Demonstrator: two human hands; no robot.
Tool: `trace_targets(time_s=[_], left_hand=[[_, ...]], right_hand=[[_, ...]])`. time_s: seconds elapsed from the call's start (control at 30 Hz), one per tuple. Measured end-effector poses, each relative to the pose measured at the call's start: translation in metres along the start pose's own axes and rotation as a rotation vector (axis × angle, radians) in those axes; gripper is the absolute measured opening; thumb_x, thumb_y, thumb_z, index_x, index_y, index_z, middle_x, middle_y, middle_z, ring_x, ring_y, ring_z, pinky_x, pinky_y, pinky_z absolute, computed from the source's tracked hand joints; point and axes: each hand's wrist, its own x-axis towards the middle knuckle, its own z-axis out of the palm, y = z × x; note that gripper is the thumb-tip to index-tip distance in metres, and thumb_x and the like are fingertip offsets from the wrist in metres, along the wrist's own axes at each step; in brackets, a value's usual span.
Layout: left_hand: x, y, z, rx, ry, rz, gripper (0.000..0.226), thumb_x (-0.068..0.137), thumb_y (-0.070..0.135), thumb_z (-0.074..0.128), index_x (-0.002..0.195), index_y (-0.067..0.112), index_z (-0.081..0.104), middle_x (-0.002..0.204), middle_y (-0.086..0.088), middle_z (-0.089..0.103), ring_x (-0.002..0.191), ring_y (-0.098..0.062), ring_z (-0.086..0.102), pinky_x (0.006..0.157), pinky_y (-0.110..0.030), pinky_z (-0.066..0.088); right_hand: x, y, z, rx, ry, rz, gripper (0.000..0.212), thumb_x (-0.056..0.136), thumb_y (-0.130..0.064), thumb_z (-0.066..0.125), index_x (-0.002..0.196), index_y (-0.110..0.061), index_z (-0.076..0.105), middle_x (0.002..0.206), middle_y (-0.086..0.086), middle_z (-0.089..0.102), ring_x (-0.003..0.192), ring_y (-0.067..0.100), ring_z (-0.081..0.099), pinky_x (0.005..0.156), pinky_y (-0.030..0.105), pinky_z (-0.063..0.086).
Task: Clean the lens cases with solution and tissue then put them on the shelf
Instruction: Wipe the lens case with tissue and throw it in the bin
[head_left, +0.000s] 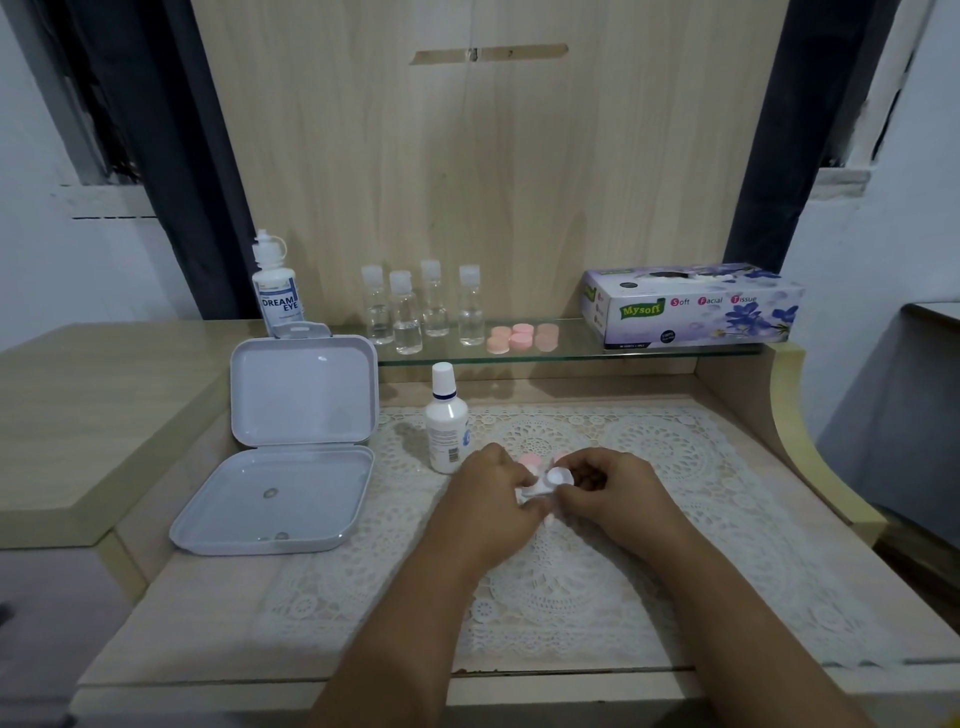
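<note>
Over the lace mat, my left hand (493, 491) and my right hand (605, 491) meet around a small white lens case (545, 483), fingers of both curled on it. Pink caps (531, 459) lie on the mat just behind the hands. A white solution bottle (445, 423) stands upright to the left of my left hand. Several pink lens-case pieces (522, 336) sit on the glass shelf (571, 349). The purple tissue box (693, 306) rests at the shelf's right end.
An open white box (291, 447) with water drops lies at the left. Behind it stands a Dream Eye bottle (278, 291). Several small clear bottles (423, 309) line the shelf. The desk has a raised right side wall (789, 415).
</note>
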Motion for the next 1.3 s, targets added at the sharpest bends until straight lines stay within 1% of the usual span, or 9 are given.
trace_targets(time_s=[0.23, 0.4, 0.53, 0.67, 0.77, 0.9, 1.07, 1.17, 1.3], left_hand=[[0.001, 0.002, -0.005, 0.099, 0.014, 0.053, 0.020, 0.092, 0.021, 0.057, 0.106, 0.017, 0.070, 0.104, 0.004, 0.057, 0.099, -0.013, 0.053, 0.086, -0.032, 0.047], [0.000, 0.006, -0.011, -0.059, 0.196, -0.068, 0.024, 0.094, 0.014, 0.052, 0.116, 0.025, 0.056, 0.105, 0.005, 0.058, 0.098, -0.011, 0.053, 0.084, -0.029, 0.046], [0.002, 0.001, -0.007, -0.046, 0.172, 0.020, 0.020, 0.094, 0.009, 0.050, 0.104, 0.015, 0.066, 0.101, 0.000, 0.062, 0.095, -0.014, 0.055, 0.081, -0.027, 0.045], [0.006, 0.000, -0.004, -0.129, 0.200, 0.055, 0.026, 0.093, 0.001, 0.047, 0.110, 0.009, 0.067, 0.108, -0.002, 0.058, 0.095, -0.007, 0.052, 0.080, -0.005, 0.037], [0.006, 0.003, -0.006, -0.220, 0.200, 0.011, 0.027, 0.095, 0.003, 0.046, 0.117, 0.008, 0.062, 0.116, 0.001, 0.055, 0.099, -0.003, 0.048, 0.079, 0.003, 0.031], [0.005, 0.003, -0.005, -0.221, 0.160, -0.052, 0.039, 0.088, -0.004, 0.046, 0.121, 0.014, 0.056, 0.115, 0.008, 0.048, 0.105, -0.004, 0.045, 0.081, -0.007, 0.033], [0.007, 0.002, -0.004, -0.270, 0.192, -0.112, 0.016, 0.082, 0.002, 0.059, 0.087, 0.017, 0.057, 0.088, 0.009, 0.054, 0.083, -0.010, 0.053, 0.069, -0.014, 0.042], [0.005, 0.003, -0.005, -0.337, 0.192, -0.130, 0.017, 0.082, 0.003, 0.059, 0.088, 0.020, 0.058, 0.082, 0.006, 0.060, 0.075, -0.008, 0.056, 0.066, -0.025, 0.047], [0.005, 0.003, -0.007, -0.427, 0.205, -0.177, 0.024, 0.084, 0.003, 0.059, 0.093, 0.024, 0.056, 0.085, 0.008, 0.062, 0.071, -0.001, 0.057, 0.065, -0.021, 0.051]], right_hand=[[0.000, 0.000, 0.000, -0.021, 0.006, -0.002, 0.016, 0.080, -0.014, 0.073, 0.091, -0.026, 0.070, 0.077, -0.008, 0.069, 0.067, 0.002, 0.062, 0.057, 0.009, 0.045], [0.001, 0.001, -0.001, -0.043, 0.006, 0.000, 0.017, 0.080, -0.015, 0.072, 0.092, -0.026, 0.070, 0.077, -0.007, 0.069, 0.067, 0.004, 0.061, 0.057, 0.011, 0.046], [0.002, 0.002, 0.000, -0.042, 0.004, 0.008, 0.017, 0.080, -0.016, 0.072, 0.092, -0.028, 0.070, 0.077, -0.007, 0.069, 0.070, 0.007, 0.063, 0.059, 0.013, 0.048], [0.003, 0.002, 0.000, -0.060, 0.010, -0.006, 0.017, 0.080, -0.017, 0.072, 0.093, -0.028, 0.070, 0.077, -0.008, 0.069, 0.069, 0.004, 0.062, 0.058, 0.010, 0.047], [0.002, 0.003, 0.000, -0.070, 0.011, -0.016, 0.017, 0.080, -0.018, 0.071, 0.094, -0.028, 0.070, 0.078, -0.009, 0.069, 0.069, 0.002, 0.062, 0.057, 0.009, 0.046], [0.002, 0.002, 0.000, -0.064, 0.017, -0.021, 0.016, 0.081, -0.017, 0.071, 0.093, -0.027, 0.069, 0.076, -0.009, 0.069, 0.065, -0.001, 0.060, 0.056, 0.008, 0.044], [-0.001, -0.001, 0.000, -0.065, 0.004, -0.026, 0.015, 0.080, -0.017, 0.070, 0.090, -0.028, 0.068, 0.079, -0.009, 0.067, 0.066, -0.004, 0.059, 0.056, 0.009, 0.044], [0.000, -0.001, 0.002, -0.189, 0.018, -0.051, 0.014, 0.080, -0.019, 0.069, 0.089, -0.029, 0.065, 0.088, -0.012, 0.060, 0.077, 0.001, 0.056, 0.063, 0.011, 0.039], [0.001, 0.001, 0.003, -0.257, 0.022, -0.078, 0.020, 0.080, -0.018, 0.067, 0.099, -0.024, 0.068, 0.097, -0.011, 0.054, 0.083, -0.002, 0.051, 0.064, 0.010, 0.036]])
